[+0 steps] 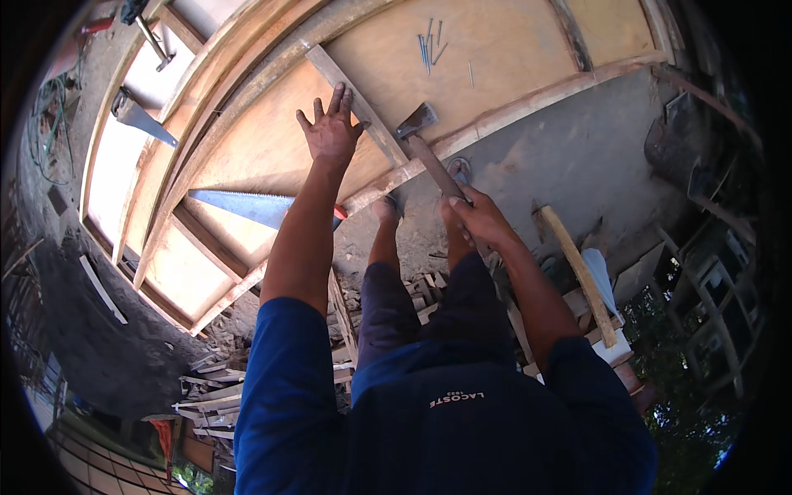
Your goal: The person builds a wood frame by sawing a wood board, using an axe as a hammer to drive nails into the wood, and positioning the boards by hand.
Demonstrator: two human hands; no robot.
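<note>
My right hand (478, 216) is wrapped round the wooden handle of a hatchet (436, 163). The hatchet's dark metal head (417, 120) is over the near part of a plywood panel, just right of a short wooden crosspiece (356, 106). My left hand (332, 134) is open with fingers spread, at the left side of that crosspiece; its thumb and fingertips reach the wood, though firm contact cannot be told. Several loose nails (428, 51) lie on the panel beyond the hatchet, with one single nail (471, 74) apart from them.
A handsaw (243, 206) with a blue blade lies on the frame left of my forearm, partly hidden by it. Farther left are a second handsaw (144, 121) and a hammer (154, 43). Scrap wood (216, 400) is piled on the ground; a loose plank (577, 272) leans at right.
</note>
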